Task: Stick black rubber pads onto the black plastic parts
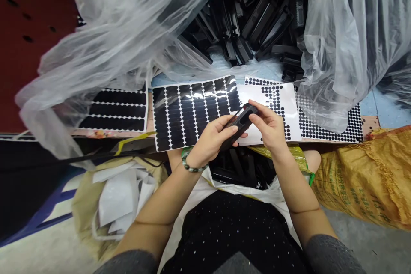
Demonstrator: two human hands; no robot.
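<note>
My left hand (214, 137) is closed round the lower left end of a black plastic casing (241, 123), which is long and hollowed and held tilted above the table's front edge. At its upper right end, my right hand (269, 126) grips the casing between thumb and fingers. Whether a small sticker sits under the right fingertips I cannot make out. Behind the left hand lies a sheet of oblong black stickers (188, 111). Beyond the right hand is a white sheet of round black dot stickers (290, 111), with some dots gone.
Black casings (260, 21) are heaped at the back between sheets of clear plastic (340, 30). An open sack of black parts (237, 171) sits below my hands. A bag of white paper (118, 197) stands left, a yellow woven sack (369, 175) right.
</note>
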